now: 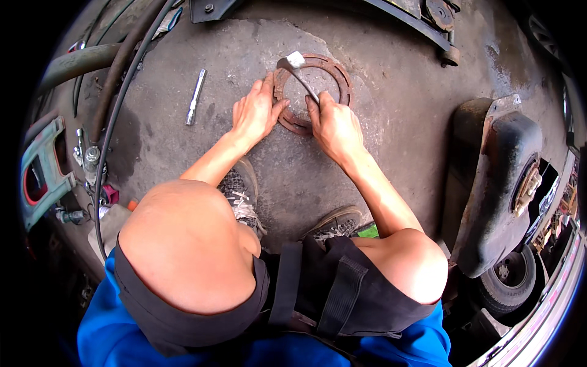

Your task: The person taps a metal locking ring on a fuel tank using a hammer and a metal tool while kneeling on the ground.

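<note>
A rusty flat metal ring (344,76) with slots along it lies on the concrete floor in front of me. My left hand (254,113) holds the ring at its left side, with the fingertips on the rim and the thumb lower down. In my right hand (335,125) is a hammer (295,66), gripped by its thin dark handle. Its head, with a bright whitish face, appears over the upper left part of the ring. Whether head and ring touch, I cannot tell. Left of my left hand, a silver socket extension bar (196,98) lies on the floor.
A dark tank (498,183) with a rusty fitting stands at the right, a tyre (510,278) below it. Metal frame parts (416,21) are at the top. Hoses (116,110), a green-grey stand (46,168) and loose tools line the left. My shoes (241,189) are close below the ring.
</note>
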A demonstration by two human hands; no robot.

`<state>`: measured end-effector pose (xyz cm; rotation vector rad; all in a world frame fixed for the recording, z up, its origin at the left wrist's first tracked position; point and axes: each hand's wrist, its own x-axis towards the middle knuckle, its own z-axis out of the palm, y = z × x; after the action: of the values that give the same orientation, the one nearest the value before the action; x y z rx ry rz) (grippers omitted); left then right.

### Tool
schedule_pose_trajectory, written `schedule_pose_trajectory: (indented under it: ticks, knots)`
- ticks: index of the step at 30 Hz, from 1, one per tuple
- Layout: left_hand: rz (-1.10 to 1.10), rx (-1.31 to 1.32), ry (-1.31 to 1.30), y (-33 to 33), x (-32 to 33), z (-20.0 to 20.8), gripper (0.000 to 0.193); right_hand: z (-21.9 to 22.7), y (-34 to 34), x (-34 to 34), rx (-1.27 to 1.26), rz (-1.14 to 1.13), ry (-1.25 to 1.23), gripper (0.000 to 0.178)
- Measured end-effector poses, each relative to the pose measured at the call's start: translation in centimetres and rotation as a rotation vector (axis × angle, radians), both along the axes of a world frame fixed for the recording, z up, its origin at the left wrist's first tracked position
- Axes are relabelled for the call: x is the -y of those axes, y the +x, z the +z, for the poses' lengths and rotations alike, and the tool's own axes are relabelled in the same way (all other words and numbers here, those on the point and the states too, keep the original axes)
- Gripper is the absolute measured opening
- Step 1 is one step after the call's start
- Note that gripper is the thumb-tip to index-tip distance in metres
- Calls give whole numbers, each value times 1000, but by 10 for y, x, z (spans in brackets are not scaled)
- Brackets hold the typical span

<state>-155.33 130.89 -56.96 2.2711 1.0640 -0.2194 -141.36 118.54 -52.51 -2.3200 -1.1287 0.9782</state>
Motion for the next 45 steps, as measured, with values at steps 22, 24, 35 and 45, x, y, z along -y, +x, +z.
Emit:
schedule_pose_trajectory:
  ticks: [22, 24, 35, 45]
  knots:
    - [36, 11, 52, -1, 1, -10, 77, 4, -8, 9, -5, 9, -15, 32]
    - [9, 34, 46, 0, 1, -11, 80, -8, -7, 15, 18, 48, -53, 33]
    - [89, 18, 89, -4, 2, -12, 79, 2, -12, 13, -24, 3, 21, 33]
    - [39, -43, 66, -2, -4, -11, 89, 4, -14, 9, -104, -44, 85, 33]
